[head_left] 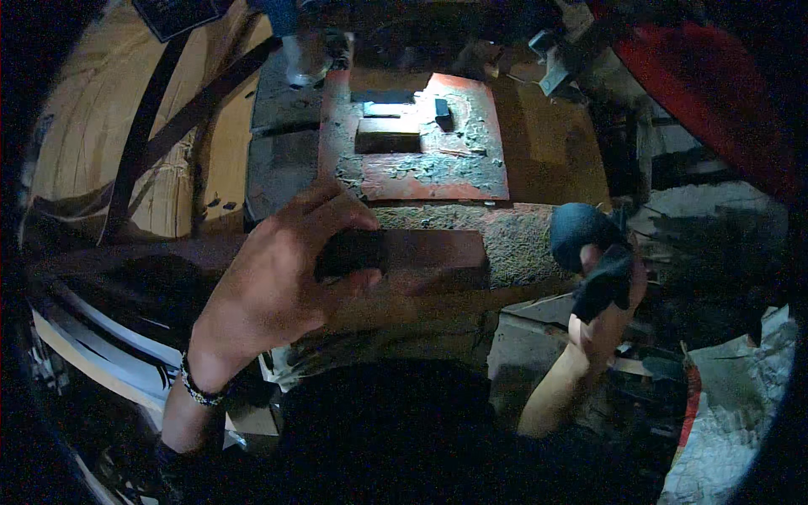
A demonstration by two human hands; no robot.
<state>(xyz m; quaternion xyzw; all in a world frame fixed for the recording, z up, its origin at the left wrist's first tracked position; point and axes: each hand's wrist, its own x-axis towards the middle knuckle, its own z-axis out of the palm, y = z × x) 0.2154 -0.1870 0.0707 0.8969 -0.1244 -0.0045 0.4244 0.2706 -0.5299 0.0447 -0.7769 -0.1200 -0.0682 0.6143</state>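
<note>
My left hand [282, 269], a beaded bracelet at its wrist, is closed round the left part of a long reddish-brown block [438, 259]. Thumb and fingers span the block, and the part between them is in deep shadow. The block lies at the near edge of a rough, gritty bench top [522, 244]. To the right, my right hand [619, 273] is closed on a rounded dark blue-grey object [582, 236]. A black band or wrap covers part of that hand. What kind of thing the rounded object is, I cannot make out.
Beyond the block, a brightly lit reddish board [454, 177] carries scattered dark crumbs, a rectangular block [387, 135] and a small dark block [442, 109]. Crumpled pale sacking [724, 404] lies at right. A dark diagonal bar [202, 97] stands at upper left.
</note>
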